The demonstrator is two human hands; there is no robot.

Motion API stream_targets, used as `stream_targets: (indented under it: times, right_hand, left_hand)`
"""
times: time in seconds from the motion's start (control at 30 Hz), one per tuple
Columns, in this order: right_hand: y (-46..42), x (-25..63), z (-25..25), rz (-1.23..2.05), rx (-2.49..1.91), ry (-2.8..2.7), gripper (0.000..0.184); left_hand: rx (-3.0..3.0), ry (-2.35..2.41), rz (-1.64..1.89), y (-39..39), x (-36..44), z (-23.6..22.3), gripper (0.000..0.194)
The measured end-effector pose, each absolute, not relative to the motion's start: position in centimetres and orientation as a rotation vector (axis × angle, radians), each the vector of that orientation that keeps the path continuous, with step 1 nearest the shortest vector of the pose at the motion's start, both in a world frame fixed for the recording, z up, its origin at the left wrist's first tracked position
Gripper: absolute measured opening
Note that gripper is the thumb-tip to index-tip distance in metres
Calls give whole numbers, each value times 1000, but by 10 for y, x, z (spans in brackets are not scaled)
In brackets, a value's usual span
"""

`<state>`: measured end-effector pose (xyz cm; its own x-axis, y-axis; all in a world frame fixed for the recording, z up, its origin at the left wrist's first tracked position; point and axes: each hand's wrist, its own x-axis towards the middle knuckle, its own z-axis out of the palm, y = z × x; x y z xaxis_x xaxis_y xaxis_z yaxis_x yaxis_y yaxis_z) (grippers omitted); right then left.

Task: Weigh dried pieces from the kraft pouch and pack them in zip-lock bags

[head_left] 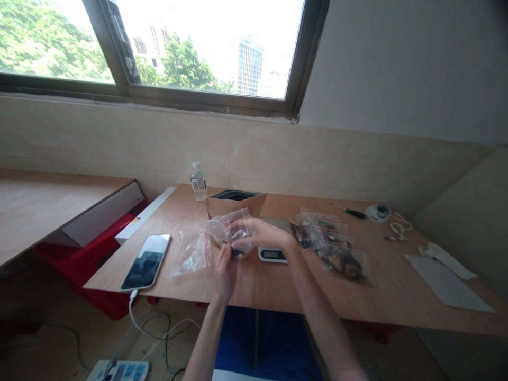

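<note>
A clear zip bag (222, 225) is held up over the table's front middle, with some dark pieces (237, 253) low inside it. My left hand (225, 264) grips the bag from below, thumb and fingers closed on the plastic. Slightly blurred, my right hand (257, 233) has its curled fingers at the bag's mouth, partly seen through the plastic; what they pinch is hidden. Behind the bag stands an open brown paper pouch (254, 203) with a dark lining. A white digital scale (273, 255) sits partly under my right forearm.
Several filled zip bags (345, 262) of dark dried pieces lie right of the scale. Flat clear bags (190, 256) and a phone (146, 262) on a cable are to the left. A water bottle (198, 182), screwdriver (355, 213), round white device (378, 212) and white board (448, 283) stand farther out.
</note>
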<state>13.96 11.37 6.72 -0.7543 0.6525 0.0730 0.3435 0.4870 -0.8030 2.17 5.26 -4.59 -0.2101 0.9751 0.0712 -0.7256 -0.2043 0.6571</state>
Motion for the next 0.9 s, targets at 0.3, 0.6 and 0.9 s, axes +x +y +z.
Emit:
stream_targets:
  times: [0.3, 0.6, 0.9]
  right_hand:
    - [116, 137, 61, 1173, -824, -2429, 29]
    - [117, 139, 57, 1142, -841, -2226, 26]
    - [125, 137, 52, 1226, -818, -1881, 30]
  left_hand:
    - [570, 637, 1693, 52, 23, -41, 36]
    - [459, 497, 1716, 55, 22, -37, 34]
    - [404, 394, 1706, 53, 25, -30, 32]
